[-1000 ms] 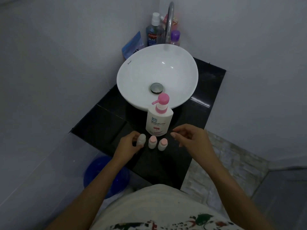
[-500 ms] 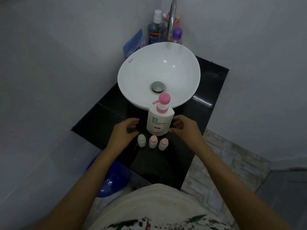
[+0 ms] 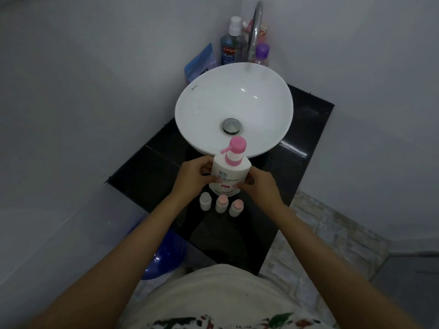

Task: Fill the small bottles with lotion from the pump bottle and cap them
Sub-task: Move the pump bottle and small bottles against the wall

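My left hand (image 3: 193, 178) and right hand (image 3: 260, 186) wrap the pump bottle (image 3: 229, 173) from both sides on the black tabletop (image 3: 152, 176), just behind three small bottles (image 3: 221, 203), before the white basin (image 3: 234, 108).

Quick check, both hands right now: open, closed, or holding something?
Left hand: grips the pump bottle on its left side.
Right hand: grips the same bottle on its right side.
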Motion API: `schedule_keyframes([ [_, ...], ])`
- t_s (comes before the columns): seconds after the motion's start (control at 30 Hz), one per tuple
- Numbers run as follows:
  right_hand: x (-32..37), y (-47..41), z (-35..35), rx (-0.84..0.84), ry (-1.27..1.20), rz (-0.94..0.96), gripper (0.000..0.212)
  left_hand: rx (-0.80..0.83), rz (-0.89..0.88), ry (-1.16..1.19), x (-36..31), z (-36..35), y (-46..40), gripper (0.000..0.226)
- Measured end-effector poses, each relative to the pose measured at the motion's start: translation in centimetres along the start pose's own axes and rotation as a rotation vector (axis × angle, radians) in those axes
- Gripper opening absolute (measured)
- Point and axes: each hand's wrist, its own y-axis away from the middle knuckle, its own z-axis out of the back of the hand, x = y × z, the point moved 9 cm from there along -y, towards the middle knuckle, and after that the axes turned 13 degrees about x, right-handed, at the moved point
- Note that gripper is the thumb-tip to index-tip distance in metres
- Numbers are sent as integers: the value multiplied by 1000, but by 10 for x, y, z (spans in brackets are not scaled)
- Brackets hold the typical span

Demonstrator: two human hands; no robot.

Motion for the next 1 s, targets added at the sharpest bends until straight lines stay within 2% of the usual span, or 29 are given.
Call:
schedule_keyframes([
  [0.13,40,-12,3,73,130,73,32,-105,-24,-1,-14,33,25,40],
  [0.23,87,-36,0,166,229,166,31,-249,-20,-35,-24,74,49,36],
  [0.4,169,-102,-43,396,240,324,33,-565,70,-44,-12,150,89,35],
  [0.53,200,-148,-92,532,225,405,43,-722,188,-101,15,185,104,34],
  [0.77,203,-190,-144,613,143,357,51,-835,344,-106,60,210,109,35],
  [1.0,205,-203,-167,644,68,310,51,-891,370,-97,79,214,115,38],
])
